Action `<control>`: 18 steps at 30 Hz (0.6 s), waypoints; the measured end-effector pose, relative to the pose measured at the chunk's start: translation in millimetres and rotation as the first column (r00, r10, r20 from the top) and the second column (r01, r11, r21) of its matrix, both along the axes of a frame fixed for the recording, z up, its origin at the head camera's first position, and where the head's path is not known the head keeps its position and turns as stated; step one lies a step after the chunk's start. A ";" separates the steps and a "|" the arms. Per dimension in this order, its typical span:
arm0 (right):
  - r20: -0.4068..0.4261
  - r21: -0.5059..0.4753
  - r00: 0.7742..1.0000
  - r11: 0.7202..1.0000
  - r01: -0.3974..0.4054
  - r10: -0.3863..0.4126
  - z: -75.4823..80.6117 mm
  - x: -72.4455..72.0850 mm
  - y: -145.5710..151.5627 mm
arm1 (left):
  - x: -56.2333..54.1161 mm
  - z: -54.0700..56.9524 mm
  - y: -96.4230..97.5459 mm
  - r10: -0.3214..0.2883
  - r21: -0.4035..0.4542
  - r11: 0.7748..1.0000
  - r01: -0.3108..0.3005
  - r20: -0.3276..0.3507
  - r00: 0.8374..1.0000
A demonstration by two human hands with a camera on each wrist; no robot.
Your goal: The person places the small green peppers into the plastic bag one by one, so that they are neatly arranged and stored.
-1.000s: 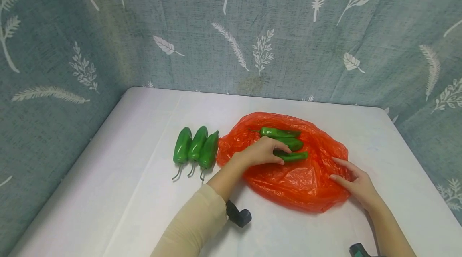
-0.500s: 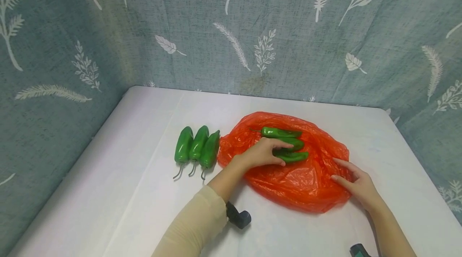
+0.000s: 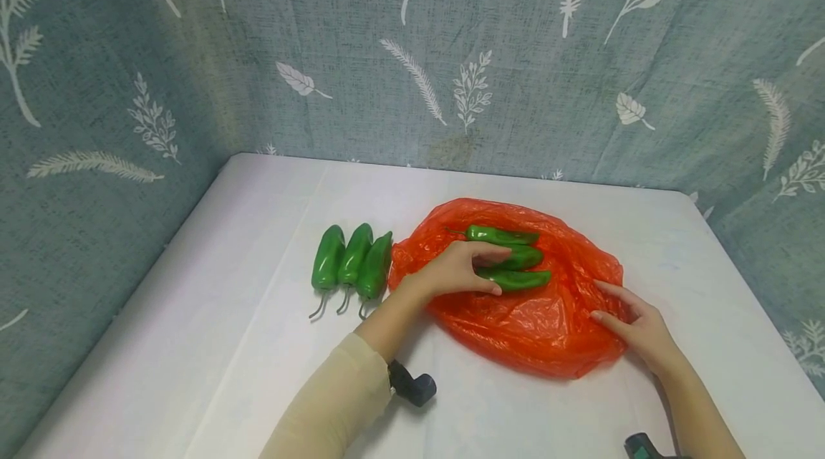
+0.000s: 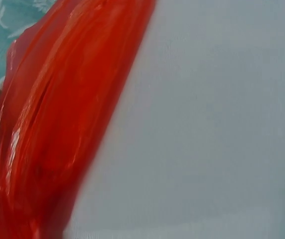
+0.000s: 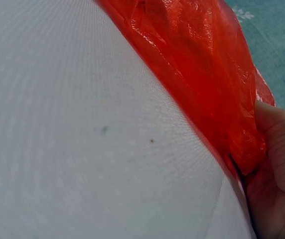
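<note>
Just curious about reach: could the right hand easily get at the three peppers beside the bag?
Probably not easily: the left arm and red bag lie between the right hand and those three peppers.

We saw a bright, evenly lit head view, its white tabletop (image 3: 503, 423) pale, with small white highlights on the green peppers (image 3: 354, 256) and glints across the red plastic bag (image 3: 515, 330). Soft, faint shadows lay beside the beige sleeve (image 3: 335, 394) and the right forearm (image 3: 690, 394). Both wrist views were dimmer and greyer; the left looked softly blurred, the right showed fine rippling lines over white.
</note>
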State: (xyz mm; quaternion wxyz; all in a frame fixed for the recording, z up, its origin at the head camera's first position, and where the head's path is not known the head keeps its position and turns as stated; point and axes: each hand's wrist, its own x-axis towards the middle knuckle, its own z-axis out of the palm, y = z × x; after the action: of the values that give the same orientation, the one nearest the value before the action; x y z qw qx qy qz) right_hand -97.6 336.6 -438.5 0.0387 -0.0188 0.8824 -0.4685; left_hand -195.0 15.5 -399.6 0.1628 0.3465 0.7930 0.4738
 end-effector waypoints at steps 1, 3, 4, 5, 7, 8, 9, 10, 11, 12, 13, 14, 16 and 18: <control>-0.002 0.000 1.000 1.000 0.001 -0.001 0.4 -0.1 -0.3 | -0.2 0.1 -2.0 0.004 -0.003 1.000 -0.004 -0.003 1.000; 0.001 -0.001 1.000 1.000 0.003 -0.003 1.2 -0.1 -0.8 | 0.1 0.7 -6.2 0.012 -0.010 1.000 -0.012 0.001 1.000; 0.004 0.003 1.000 1.000 0.004 -0.004 1.5 0.1 -1.1 | 0.4 1.1 -8.4 0.017 -0.015 1.000 -0.017 0.001 1.000; 0.009 0.005 1.000 1.000 0.009 -0.009 1.8 0.5 -1.6 | 0.8 1.3 -10.4 0.020 -0.020 1.000 -0.020 0.003 1.000; 0.013 0.010 1.000 1.000 0.011 -0.011 2.2 0.8 -1.8 | 2.0 2.7 -14.4 0.026 -0.022 0.999 -0.026 0.005 1.000; 0.014 0.012 1.000 1.000 0.011 -0.011 2.2 1.0 -2.0 | 2.7 3.2 -16.4 0.029 -0.023 0.999 -0.029 0.003 1.000; 0.013 0.014 1.000 1.000 0.012 -0.013 2.0 1.2 -2.1 | 3.5 3.9 -18.5 0.033 -0.022 0.999 -0.033 0.003 0.999; 0.011 0.018 1.000 1.000 0.013 -0.013 1.6 1.3 -2.3 | 4.2 4.4 -20.4 0.037 -0.022 0.999 -0.037 0.000 0.999; 0.009 0.017 1.000 1.000 0.014 -0.014 1.2 1.4 -2.3 | 4.9 4.8 -22.4 0.040 -0.024 0.999 -0.040 -0.005 0.999; 0.008 0.019 1.000 1.000 0.014 -0.015 0.5 1.5 -2.3 | 5.8 5.3 -24.6 0.046 -0.033 0.998 -0.046 -0.013 0.999; 0.008 0.019 1.000 1.000 0.017 -0.017 -0.1 1.8 -2.6 | 6.7 5.8 -26.8 0.050 -0.044 0.998 -0.050 -0.019 0.999; 0.007 0.019 1.000 1.000 0.017 -0.017 -0.6 1.7 -2.5 | 7.8 6.4 -29.1 0.052 -0.056 0.997 -0.054 -0.026 0.998; 0.012 0.021 1.000 1.000 0.018 -0.019 -0.8 1.5 -2.3 | 9.6 7.6 -33.7 0.051 -0.073 0.996 -0.054 -0.037 0.998; 0.017 0.027 1.000 0.999 0.024 -0.024 0.0 0.7 -2.0 | 12.1 10.0 -38.5 0.046 -0.076 0.996 -0.050 -0.048 0.998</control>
State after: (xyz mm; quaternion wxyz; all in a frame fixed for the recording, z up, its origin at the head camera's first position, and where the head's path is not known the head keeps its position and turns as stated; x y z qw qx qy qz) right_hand -96.8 334.7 -438.5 0.0409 -0.0035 0.8884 -0.4572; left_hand -182.9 -23.1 -389.6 0.1463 0.3317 0.8225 0.4384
